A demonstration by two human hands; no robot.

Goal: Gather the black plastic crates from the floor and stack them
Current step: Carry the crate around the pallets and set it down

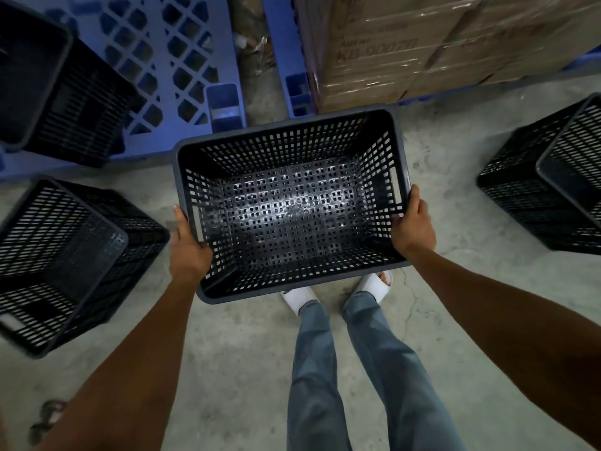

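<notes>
1. A person stands on a grey concrete floor [227, 353] holding an empty black perforated plastic crate [289, 203] open side up, lifted clear of the floor in front of the legs and above white slip-on sandals [300, 299].
2. The left hand [188, 249] is clamped around the crate's left end near its handle slot; the right hand [413, 227] is closed on the right end, fingers curled over the rim.
3. Three more black latticed crates wait nearby: one [65, 262] tipped on the floor at left, one [55, 89] resting on a blue plastic grid pallet [169, 60], one [546, 187] on its side at right.
4. Shrink-wrapped brown cardboard cartons [422, 43] stand beyond.
5. The step in hand appears to be carrying a gathered crate toward a stacking spot; no stack is clearly visible yet.
6. The next move likely calls for squaring this crate's base over an upright crate's rim and lowering it evenly, which may mean righting a tipped crate first.
</notes>
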